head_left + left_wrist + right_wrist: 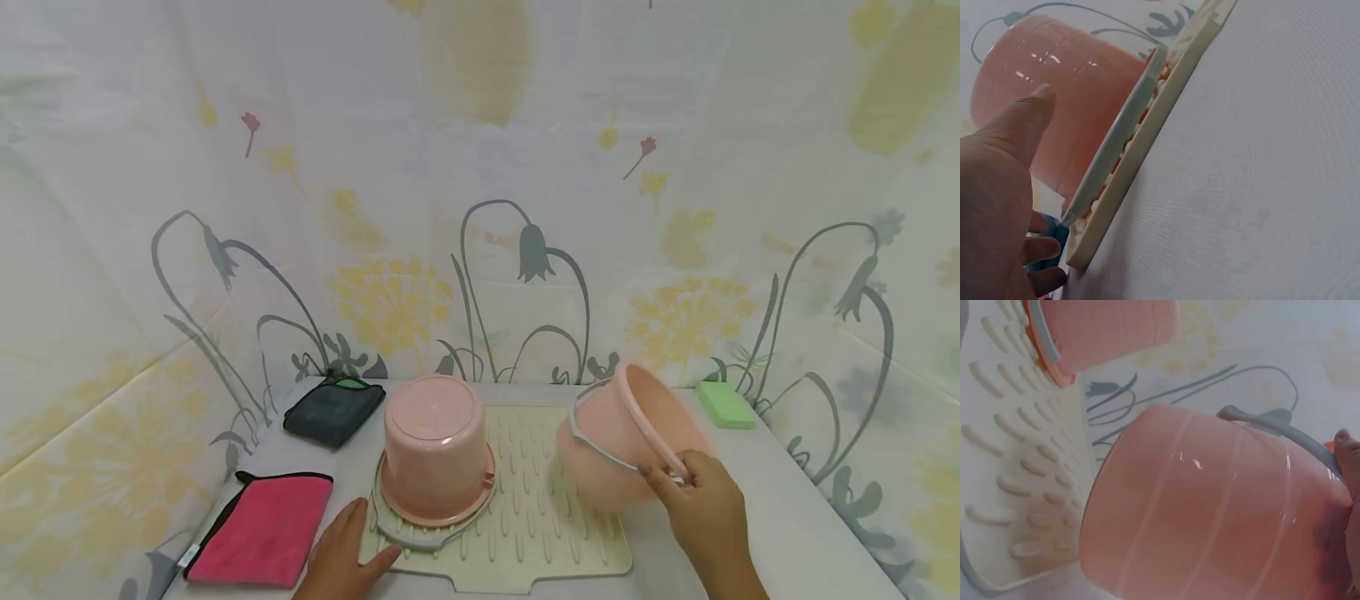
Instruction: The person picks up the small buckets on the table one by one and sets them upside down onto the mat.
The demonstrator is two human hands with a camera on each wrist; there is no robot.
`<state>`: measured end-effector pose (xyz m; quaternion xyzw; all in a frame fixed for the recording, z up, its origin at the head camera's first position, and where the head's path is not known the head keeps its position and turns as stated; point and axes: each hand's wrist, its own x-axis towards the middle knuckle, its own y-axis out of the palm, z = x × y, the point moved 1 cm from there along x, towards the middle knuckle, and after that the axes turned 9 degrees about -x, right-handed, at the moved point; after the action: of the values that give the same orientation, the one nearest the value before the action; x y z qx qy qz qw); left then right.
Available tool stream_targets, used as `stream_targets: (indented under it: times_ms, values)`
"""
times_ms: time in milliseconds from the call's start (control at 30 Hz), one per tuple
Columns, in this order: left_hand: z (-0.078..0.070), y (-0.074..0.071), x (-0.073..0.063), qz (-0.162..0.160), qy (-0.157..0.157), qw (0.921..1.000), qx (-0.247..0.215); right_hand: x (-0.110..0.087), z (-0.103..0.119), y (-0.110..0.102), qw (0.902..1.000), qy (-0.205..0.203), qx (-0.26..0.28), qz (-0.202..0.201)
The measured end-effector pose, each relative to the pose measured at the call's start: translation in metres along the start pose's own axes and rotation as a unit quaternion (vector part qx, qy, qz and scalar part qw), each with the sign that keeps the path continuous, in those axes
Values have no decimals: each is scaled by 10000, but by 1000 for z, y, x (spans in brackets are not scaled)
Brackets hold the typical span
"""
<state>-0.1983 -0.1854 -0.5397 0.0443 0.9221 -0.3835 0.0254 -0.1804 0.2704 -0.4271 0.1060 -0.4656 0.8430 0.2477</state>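
Observation:
A pink bucket point(435, 442) stands upside down on the left part of a cream ridged drying mat point(543, 546), its grey handle point(1116, 125) lying around the rim. At the mat's left edge my left hand point(345, 554) has its thumb and fingers spread, beside that bucket and holding nothing. My right hand point(705, 512) grips the rim of a second pink bucket point(600, 471), tilted with its mouth toward the right, over the mat's right side. The second bucket's grey handle point(1291, 434) hangs along its side, reaching to the right thumb.
A pink-red cloth point(258, 529) with black edging lies at the left front. Behind it is a folded dark cloth point(330, 414) with a bit of green showing. A green sponge point(723, 405) sits at the back right, by the flower-patterned curtain point(480, 167).

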Motion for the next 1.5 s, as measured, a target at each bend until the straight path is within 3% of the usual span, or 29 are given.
stream_targets:
  times_ms: [167,300,467,633,833,1267,1367,1500]
  values:
    - [-6,-7,-5,-295,13,9990,-329,-7,2,2,9997,202,165,-33]
    - [-16,-14,-13,-779,223,9947,-629,-12,3,4,9990,299,328,-45]
    - [-33,-17,-22,-1543,726,9782,-1183,-18,4,6,9978,437,494,1]
    - [-57,-20,-28,-1926,1204,9636,-1411,-23,4,8,9953,628,729,41]
    - [-84,-14,-29,-1729,1930,9469,-1903,-29,5,10,9909,797,1080,100]
    - [-129,11,-26,-1020,2191,9344,-2616,-39,10,13,9726,1187,1994,166]
    - [-137,15,-23,-768,2256,9290,-2831,-41,12,13,9626,1255,2390,208]
    - [-146,21,-18,-589,2373,9226,-2983,-44,16,15,9407,1438,3060,295]
